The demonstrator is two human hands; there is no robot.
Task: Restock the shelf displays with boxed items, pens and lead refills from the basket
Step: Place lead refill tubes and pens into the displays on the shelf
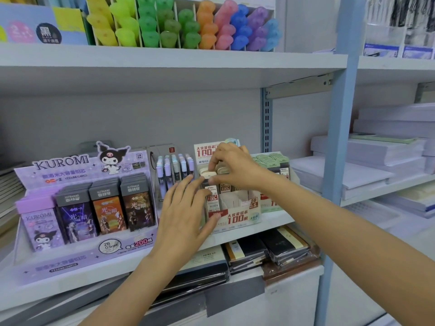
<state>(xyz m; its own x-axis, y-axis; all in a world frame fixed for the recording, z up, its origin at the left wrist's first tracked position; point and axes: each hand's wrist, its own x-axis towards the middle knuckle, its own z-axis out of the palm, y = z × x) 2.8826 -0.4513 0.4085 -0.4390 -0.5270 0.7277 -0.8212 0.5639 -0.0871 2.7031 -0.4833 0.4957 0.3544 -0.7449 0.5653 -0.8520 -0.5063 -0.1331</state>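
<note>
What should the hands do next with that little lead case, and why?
Probably press it straight down. The right hand pinches the cream-capped lead case by its top, its lower end already inside the left compartment of the beige display box, and the left hand rests against the box front, steadying it.

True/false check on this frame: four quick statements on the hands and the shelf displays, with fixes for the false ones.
1. The right hand pinches a cream-capped refill case above the cream display box. True.
2. The left hand holds a pen. False: its straight fingers rest against that box, holding nothing.
3. The Kuromi display stands right of that box. False: it stands left of it.
4. A rack of colourful items sits on the shelf above. True.
</note>
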